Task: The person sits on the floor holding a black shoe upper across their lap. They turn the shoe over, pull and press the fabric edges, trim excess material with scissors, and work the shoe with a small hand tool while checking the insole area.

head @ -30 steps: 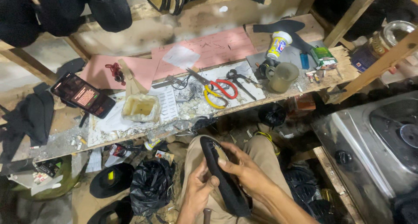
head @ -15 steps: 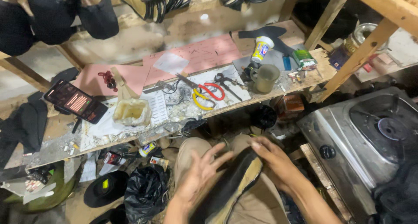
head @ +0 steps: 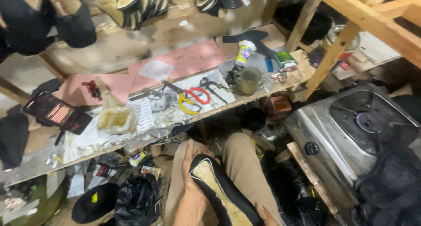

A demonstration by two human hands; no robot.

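Left hand [head: 191, 188] cradles shoe insole [head: 219, 193]; cluttered wooden workbench [head: 144, 116] ahead.

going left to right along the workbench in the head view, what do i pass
Dark phone with a lit screen → yellowish sponge in a clear bag → scissors with red and yellow handles → grey-green metal mug → small green box

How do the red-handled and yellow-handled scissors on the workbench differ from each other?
The red-handled scissors lie farther back on the bench; the yellow-handled scissors lie nearer its front edge. Handle colour sets them apart, red against yellow. Their handles overlap. Both lie flat on the workbench, untouched by either hand.
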